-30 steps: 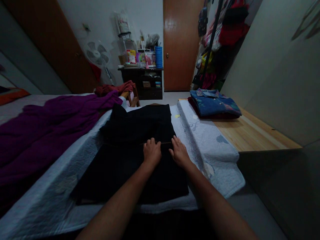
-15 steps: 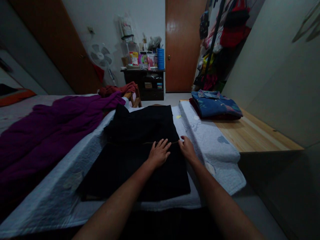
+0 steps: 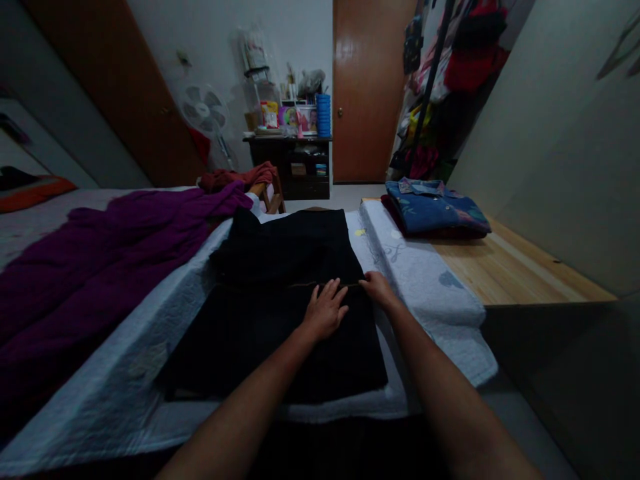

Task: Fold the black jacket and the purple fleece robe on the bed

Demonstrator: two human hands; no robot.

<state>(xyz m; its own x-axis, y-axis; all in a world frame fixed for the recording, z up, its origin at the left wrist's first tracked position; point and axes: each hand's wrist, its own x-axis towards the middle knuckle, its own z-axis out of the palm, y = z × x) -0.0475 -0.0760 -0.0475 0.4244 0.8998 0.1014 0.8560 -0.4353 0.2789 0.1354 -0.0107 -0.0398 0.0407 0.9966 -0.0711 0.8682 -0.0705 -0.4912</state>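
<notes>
A black garment (image 3: 240, 340) lies spread on the light quilted cover, with a thin light-brown edge line running across its middle. My left hand (image 3: 325, 310) rests flat on the cloth just below that line, fingers spread. At the right end of the same line, my right hand (image 3: 377, 288) pinches the garment's edge between thumb and fingers. The upper part of the garment is rumpled at its left side. It is too dark to tell what kind of garment this is.
A purple blanket (image 3: 100, 267) is heaped on the left. To the right, a folded blue patterned shirt (image 3: 435, 207) sits on dark red cloth upon a wooden board (image 3: 525, 267). A fan (image 3: 205, 110) and a dark cabinet (image 3: 260, 157) stand at the back.
My right thumb and fingers have closed on the garment's edge. My left hand stays flat on the cloth, and the whole view has shifted slightly.
</notes>
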